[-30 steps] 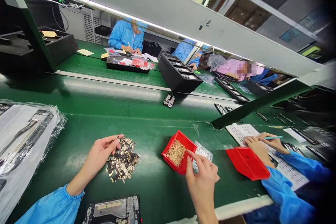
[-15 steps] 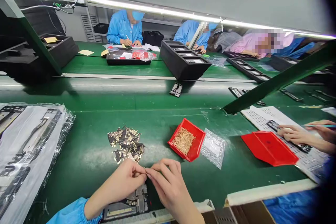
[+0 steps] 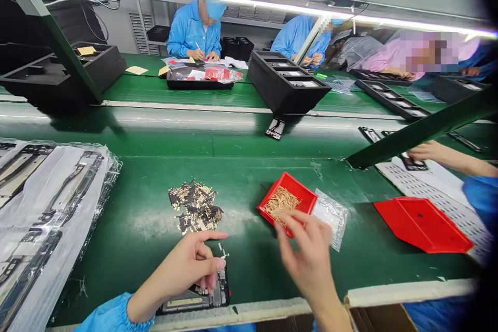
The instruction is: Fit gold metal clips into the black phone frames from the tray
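Note:
My left hand rests over a phone's inner frame at the table's near edge. Its index finger is stretched out, the thumb and other fingers bent, and no held thing shows. Small pale bits stick out by the frame's top, near the thumb. Slightly blurred, my right hand reaches over the near side of a red bin, thumb and index apart. Thin gold-coloured strips fill the bin. Beyond my left hand lies a pile of small black-and-gold parts.
Bagged phone frames lie at the left. Right of the bin are a clear plastic bag and another red bin. A co-worker's hand handles a phone part at the right. A green post slants across. Other people work opposite.
My hands have come apart from their fingertip-to-fingertip pinch above the phone frame. The right hand has moved right and forward to the red bin; the left index finger has straightened.

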A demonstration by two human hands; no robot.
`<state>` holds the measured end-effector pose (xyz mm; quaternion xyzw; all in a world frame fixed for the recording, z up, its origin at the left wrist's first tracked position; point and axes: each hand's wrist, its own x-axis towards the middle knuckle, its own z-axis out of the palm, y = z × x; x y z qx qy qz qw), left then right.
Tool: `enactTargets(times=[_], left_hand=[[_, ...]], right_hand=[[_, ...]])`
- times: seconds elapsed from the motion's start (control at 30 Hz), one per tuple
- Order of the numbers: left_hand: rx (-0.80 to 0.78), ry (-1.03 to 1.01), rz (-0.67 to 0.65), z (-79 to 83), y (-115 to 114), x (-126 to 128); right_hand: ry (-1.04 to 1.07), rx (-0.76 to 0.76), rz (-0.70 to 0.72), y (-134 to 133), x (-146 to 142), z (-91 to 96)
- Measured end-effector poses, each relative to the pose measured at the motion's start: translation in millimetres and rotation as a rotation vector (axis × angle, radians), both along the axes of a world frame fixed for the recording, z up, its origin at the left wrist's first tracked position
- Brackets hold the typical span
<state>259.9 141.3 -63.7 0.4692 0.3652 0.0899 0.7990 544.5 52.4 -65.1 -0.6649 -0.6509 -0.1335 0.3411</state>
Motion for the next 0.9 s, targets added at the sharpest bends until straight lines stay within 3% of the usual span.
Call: enactTargets(times=[0.07, 0.13, 0.3, 0.37, 0.47, 0.53, 0.6, 0.73, 0.9], left_hand=[[-0.047, -0.071, 0.026, -5.5, -3, -3], [-0.080, -0.109, 0.039, -8.6, -7, -6], [-0.080, -0.053, 0.044, -4.8, -23, -22], [0.106, 0.026, 0.095, -3.0, -34, -35], [0.648, 0.202, 0.159, -5.8, -52, -59], [0.974, 0.323, 0.104, -11.7, -62, -74], [1.162, 0.430, 0.017, -19.1, -67, -83], [1.233, 0.524, -0.102, -30.3, -72, -89], [1.204, 0.524, -0.108, -32.3, -73, -89]], right_hand=[[0.051, -0.104, 0.284, -4, -22, -2.5], [0.084, -0.182, 0.464, -8, -48, -7.2], [0.190, -0.196, 0.554, -7, -86, -17.0], [0.283, -0.319, 0.546, -4, -89, -18.7], [0.409, -0.584, 0.534, 0, -91, -20.6], [0.426, -0.674, 0.539, 2, -92, -21.9], [0.411, -0.695, 0.548, 4, -93, -22.8], [0.390, -0.753, 0.582, 5, -93, -22.9], [0.329, -0.742, 0.620, 6, -91, -24.5]])
